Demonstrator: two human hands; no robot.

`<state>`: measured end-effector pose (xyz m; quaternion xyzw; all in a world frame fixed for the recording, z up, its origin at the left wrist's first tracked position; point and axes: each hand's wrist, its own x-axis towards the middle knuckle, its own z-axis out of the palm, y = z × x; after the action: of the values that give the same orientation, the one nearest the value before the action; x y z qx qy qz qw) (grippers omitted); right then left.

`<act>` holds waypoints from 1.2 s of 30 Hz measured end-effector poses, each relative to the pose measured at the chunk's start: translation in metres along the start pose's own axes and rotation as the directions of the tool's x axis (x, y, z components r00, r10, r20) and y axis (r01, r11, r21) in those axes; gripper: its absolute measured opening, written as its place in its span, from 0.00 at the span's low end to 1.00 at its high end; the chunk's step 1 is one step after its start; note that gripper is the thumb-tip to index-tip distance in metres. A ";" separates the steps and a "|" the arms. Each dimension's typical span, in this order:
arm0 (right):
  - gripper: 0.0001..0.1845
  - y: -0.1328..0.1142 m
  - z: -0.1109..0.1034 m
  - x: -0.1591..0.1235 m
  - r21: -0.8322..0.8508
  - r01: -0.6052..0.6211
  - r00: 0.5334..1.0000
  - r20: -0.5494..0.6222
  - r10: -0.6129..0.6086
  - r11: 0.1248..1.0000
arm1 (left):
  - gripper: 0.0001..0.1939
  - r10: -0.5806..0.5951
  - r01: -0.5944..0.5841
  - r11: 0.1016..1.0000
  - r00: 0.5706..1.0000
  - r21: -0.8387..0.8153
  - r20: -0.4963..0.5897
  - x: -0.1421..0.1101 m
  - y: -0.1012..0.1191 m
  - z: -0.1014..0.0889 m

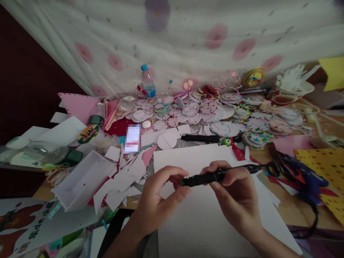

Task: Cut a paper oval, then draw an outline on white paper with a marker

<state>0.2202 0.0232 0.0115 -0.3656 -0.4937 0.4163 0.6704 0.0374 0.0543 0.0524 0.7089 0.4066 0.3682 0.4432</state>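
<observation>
Along the left edge of the surface, a clear bottle (pixel 48 152) lies on its side, with an open white box (pixel 83 179) just in front of it. White paper scraps (pixel 129 175) spread beside the box in a loose heap, a sign that much cutting is probably done, and a phone (pixel 132 138) lies near them. Next, toward the front edge, comes the left hand (pixel 161 200), its fingers bent narrowly about the green-tipped end of a black stick-like object (pixel 204 177); whether they pinch it or only rest against it, I cannot tell. Beyond this hand, a plain white disc (pixel 166 141) bears a single line and looks undecorated. Many trimmed discs (pixel 188 111), dotted with coloured bits, crowd the back edge; these look largely finished, though small details cannot be made out. Under the hands, a large white sheet (pixel 185 229) reaches toward the front edge, with no visible marks, so it seems unworked as yet. Above that sheet, the right hand (pixel 239 200) wraps its fingers around the black stick-like object, holding it nearly level. Near the back right corner, a cup (pixel 290 91) holds white strips, apparently unused.
</observation>
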 end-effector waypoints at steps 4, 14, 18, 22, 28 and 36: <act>0.09 -0.008 0.002 -0.010 0.028 0.075 0.997 0.009 -0.075 0.997 | 0.10 0.195 -0.196 0.981 0.978 -0.003 -0.071 -0.010 0.008 0.001; 0.13 -0.018 0.014 -0.010 0.044 0.017 0.996 -0.090 -0.013 0.999 | 0.15 0.470 -0.459 0.869 0.883 0.181 -0.015 -0.007 0.017 -0.004; 0.09 -0.020 0.013 -0.007 0.052 -0.068 0.994 -0.081 0.073 0.996 | 0.14 0.432 -0.423 0.895 0.901 0.142 -0.040 -0.005 0.016 -0.003; 0.08 -0.020 0.013 -0.006 -0.007 -0.067 0.995 -0.079 0.066 0.998 | 0.14 0.409 -0.404 0.907 0.913 0.122 -0.017 -0.005 0.015 -0.004; 0.07 -0.021 0.011 -0.003 -0.109 -0.090 0.994 -0.070 0.083 0.990 | 0.13 0.372 -0.373 0.916 0.927 0.144 0.040 -0.002 0.014 -0.006; 0.08 -0.027 0.013 0.003 -0.173 -0.057 0.998 -0.042 0.051 0.983 | 0.13 0.400 -0.426 0.875 0.903 0.228 0.154 0.001 0.013 -0.011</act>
<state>0.2134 0.0162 0.0397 -0.4439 -0.5055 0.3826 0.6334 0.0314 0.0549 0.0680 0.8486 0.2666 0.3618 0.2791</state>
